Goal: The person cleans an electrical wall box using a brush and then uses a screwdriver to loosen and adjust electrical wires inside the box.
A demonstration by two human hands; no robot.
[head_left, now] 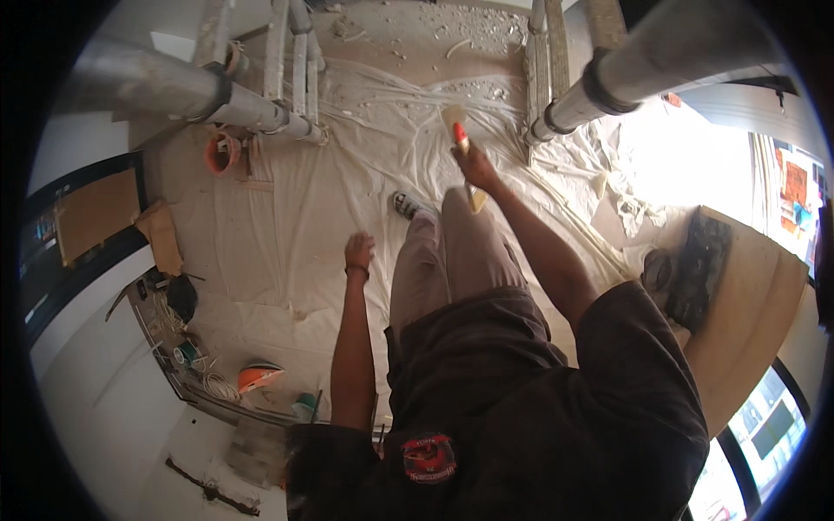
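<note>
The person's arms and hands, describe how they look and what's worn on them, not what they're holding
Both forearms are bare; no gloves on the left hand or the right hand. A thin dark band circles the left wrist. Short dark sleeves of a dark shirt end above the elbows. The shirt carries a round red and black patch low on the front. No rings or watch can be made out.

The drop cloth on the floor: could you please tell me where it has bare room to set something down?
The drop cloth is barest between the orange ring and the left hand, and below toward the orange hard hat. It is crowded along the left wall, with cables and tools, and at the top, where rubble lies. The right hand holds a putty knife.
</note>
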